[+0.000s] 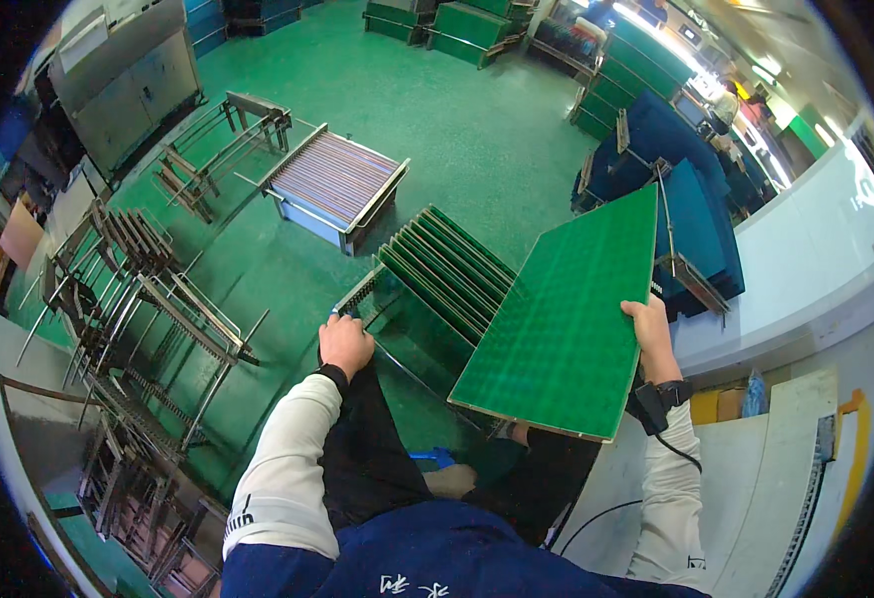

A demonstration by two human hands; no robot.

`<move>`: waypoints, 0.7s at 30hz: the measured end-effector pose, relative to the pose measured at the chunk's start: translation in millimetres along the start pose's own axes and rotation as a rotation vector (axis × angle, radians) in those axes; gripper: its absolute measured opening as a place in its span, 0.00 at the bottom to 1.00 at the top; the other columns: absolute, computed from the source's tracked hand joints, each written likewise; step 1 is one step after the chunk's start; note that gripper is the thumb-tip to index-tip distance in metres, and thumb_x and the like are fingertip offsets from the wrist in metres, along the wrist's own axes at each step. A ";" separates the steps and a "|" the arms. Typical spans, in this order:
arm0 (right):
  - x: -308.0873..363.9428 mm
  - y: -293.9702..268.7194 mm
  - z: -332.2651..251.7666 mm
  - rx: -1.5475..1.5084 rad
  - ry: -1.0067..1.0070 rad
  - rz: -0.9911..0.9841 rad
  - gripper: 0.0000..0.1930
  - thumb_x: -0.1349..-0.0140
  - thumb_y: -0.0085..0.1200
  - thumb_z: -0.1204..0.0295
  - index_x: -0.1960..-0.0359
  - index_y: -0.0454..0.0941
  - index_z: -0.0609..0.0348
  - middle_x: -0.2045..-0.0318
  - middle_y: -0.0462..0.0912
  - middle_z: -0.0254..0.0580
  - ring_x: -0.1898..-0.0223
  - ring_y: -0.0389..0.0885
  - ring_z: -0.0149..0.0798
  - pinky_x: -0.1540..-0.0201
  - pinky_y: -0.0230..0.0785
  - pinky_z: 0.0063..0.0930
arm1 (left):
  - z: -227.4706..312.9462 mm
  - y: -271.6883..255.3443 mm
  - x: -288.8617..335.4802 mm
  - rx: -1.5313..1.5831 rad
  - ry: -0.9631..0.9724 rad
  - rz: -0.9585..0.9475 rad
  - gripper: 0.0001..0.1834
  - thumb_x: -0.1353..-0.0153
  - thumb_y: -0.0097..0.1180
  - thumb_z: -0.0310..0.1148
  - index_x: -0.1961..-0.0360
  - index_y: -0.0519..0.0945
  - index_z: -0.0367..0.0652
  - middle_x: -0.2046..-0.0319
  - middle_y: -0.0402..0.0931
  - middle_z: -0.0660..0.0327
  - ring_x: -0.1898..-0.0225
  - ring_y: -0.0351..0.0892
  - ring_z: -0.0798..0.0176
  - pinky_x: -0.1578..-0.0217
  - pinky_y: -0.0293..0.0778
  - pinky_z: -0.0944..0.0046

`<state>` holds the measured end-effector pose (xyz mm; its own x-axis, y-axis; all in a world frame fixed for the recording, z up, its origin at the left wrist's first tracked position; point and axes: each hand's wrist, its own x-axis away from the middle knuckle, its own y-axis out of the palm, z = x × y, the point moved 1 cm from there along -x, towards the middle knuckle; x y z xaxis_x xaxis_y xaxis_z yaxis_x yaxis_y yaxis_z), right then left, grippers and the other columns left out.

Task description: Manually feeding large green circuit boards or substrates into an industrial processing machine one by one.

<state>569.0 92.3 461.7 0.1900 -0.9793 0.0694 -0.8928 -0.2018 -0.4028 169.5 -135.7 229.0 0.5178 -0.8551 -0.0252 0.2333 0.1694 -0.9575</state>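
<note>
My right hand [653, 344] grips a large green panel [567, 319] by its right edge, thumb over the face. The panel is tilted, and its upper side looks flat and glossy with a faint grid pattern. Beside it on the left stands a slotted metal rack [359, 293] with several green panels [452, 267] upright in a row. The held panel hides part of that row. My left hand [345, 344] is closed around the near left corner of the rack, with something blue at the fingertips.
Beyond the rack sits another rack full of boards [332, 177]. Empty metal racks [173, 309] crowd the left side. Dark blue stacked panels [701, 219] stand at the right, near a white curved surface [786, 284]. A grey metal cabinet [123, 95] is far left. People work far right.
</note>
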 end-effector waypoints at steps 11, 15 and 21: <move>-4.3 -8.0 12.8 -0.025 -0.023 0.012 0.14 0.47 0.51 0.80 0.58 0.79 0.70 0.66 0.83 0.41 0.68 0.80 0.34 0.62 0.71 0.30 | 1.6 0.8 -1.4 0.000 0.011 0.007 0.15 0.49 0.54 0.41 0.71 0.84 0.40 0.65 0.80 0.54 0.56 0.76 0.49 0.57 0.71 0.48; -6.0 -10.9 18.0 -0.031 -0.011 0.005 0.14 0.47 0.50 0.80 0.58 0.79 0.70 0.66 0.83 0.41 0.68 0.80 0.35 0.62 0.71 0.29 | 1.0 2.2 -2.0 -0.011 0.014 0.010 0.15 0.49 0.54 0.41 0.71 0.85 0.40 0.65 0.81 0.55 0.56 0.76 0.49 0.57 0.71 0.48; -0.3 -7.5 8.9 -0.029 -0.005 -0.007 0.14 0.47 0.50 0.80 0.58 0.79 0.70 0.66 0.83 0.42 0.68 0.80 0.36 0.62 0.71 0.29 | 1.9 0.6 -1.4 -0.011 0.007 0.002 0.15 0.48 0.54 0.41 0.71 0.85 0.41 0.64 0.81 0.55 0.56 0.76 0.49 0.56 0.71 0.48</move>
<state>579.3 94.2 456.5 0.1982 -0.9778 0.0673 -0.9028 -0.2089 -0.3759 170.5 -133.5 229.1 0.5122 -0.8584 -0.0288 0.2236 0.1656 -0.9605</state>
